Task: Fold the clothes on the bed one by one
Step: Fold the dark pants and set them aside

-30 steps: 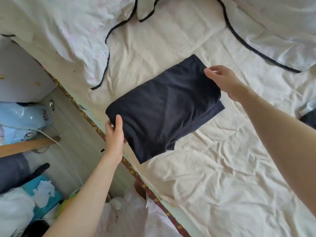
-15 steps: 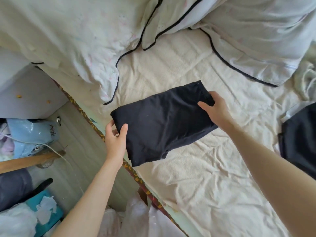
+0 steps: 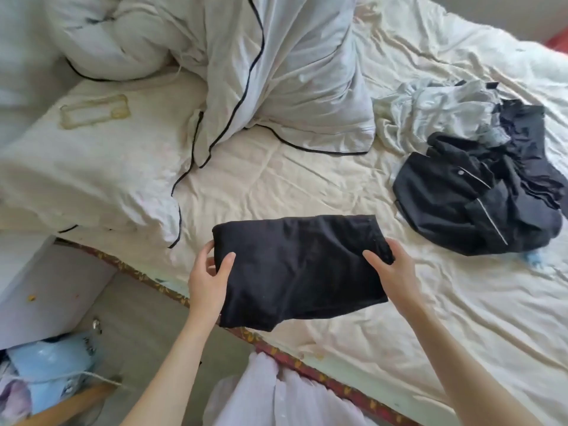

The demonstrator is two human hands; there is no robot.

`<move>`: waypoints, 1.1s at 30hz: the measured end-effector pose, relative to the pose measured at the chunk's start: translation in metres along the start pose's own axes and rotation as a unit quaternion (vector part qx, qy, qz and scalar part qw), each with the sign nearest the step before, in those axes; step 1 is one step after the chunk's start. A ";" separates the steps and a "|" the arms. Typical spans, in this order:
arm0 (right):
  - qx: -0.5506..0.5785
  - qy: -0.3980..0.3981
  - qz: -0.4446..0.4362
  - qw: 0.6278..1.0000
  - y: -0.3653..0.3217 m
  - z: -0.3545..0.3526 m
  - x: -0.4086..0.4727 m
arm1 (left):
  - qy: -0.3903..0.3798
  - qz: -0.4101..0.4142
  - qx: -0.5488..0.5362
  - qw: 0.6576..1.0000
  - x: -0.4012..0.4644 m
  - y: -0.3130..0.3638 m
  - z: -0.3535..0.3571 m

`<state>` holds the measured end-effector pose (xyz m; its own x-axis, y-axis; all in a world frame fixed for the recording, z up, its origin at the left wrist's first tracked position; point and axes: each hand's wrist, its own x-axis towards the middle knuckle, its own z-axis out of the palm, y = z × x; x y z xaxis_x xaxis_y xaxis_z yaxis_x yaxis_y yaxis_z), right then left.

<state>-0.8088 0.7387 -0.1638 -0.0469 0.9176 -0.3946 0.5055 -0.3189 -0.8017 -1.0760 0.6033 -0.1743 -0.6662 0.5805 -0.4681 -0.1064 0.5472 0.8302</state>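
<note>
While the lower frame edge is cutting off both forearms, a pale garment (image 3: 285, 395) at the bottom centre is showing only in part, and what it is cannot be told. Beside the bed's near edge (image 3: 307, 365), the floor (image 3: 129, 318) is carrying blue and pale clutter (image 3: 46, 373) that is blurred and half out of view.

Over that near edge, the left hand (image 3: 207, 282) is gripping the left end of the folded black garment (image 3: 295, 265), thumb on top and fingers hidden beneath the cloth. The right hand (image 3: 392, 273) is gripping the right end, thumb on top, its fingers also hidden underneath. The garment's lower left corner is hanging past the bed's edge; whether the rest is touching the sheet cannot be told.

Beyond the garment, bare cream sheet (image 3: 276, 186) is lying open toward the middle of the bed. To the right, near the far side, a pile of dark clothes (image 3: 479, 198) is lying tangled with a pale grey piece (image 3: 430, 112), their shapes hard to separate. At the far left corner, a white quilt with black piping (image 3: 276, 72) is bunching over a pillow (image 3: 76, 167).
</note>
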 end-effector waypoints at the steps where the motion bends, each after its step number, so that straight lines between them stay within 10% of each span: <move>1: 0.017 0.019 0.016 1.000 0.010 -0.013 -0.015 | -0.023 0.008 0.016 1.000 -0.008 0.002 0.007; 33: 0.311 0.505 0.266 0.760 0.394 -0.422 -0.483 | -0.526 0.168 0.307 0.775 -0.538 -0.064 0.415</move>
<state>-0.2234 0.2700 -0.0991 0.8657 0.2328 -0.4431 -0.2985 -0.4705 -0.8304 -0.4046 0.5059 -0.1014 0.4254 0.7462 -0.5120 0.5284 0.2545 0.8099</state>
